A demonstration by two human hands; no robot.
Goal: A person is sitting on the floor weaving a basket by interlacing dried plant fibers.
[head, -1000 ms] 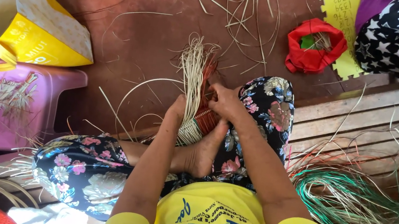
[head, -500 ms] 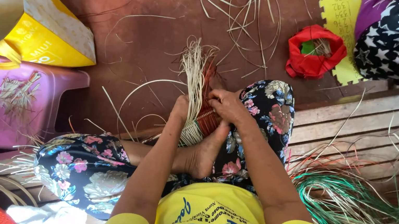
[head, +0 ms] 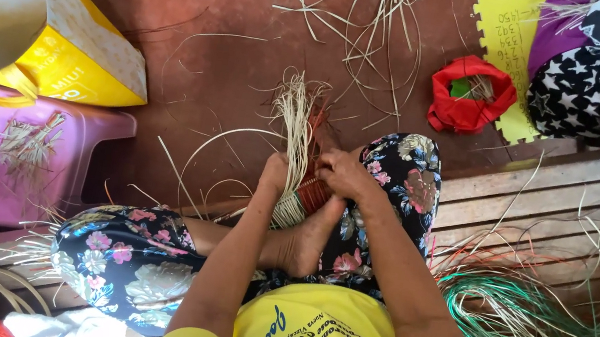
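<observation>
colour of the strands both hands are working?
Pale straw-coloured strands, bound into a reddish woven piece, with left hand and right hand on them; head view.

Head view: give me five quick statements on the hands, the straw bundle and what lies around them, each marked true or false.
1. Both hands, left hand and right hand, are on the straw bundle. True.
2. The bundle lies flat on the pink stool. False: it stands up from the floor between the hands, by the person's bare foot.
3. A red bag sits on the floor beyond the right knee. True.
4. The green strands lie on the person's left side. False: they are on the right, over the wooden planks.
5. The yellow bag lies above the pink stool in the picture. True.
</observation>
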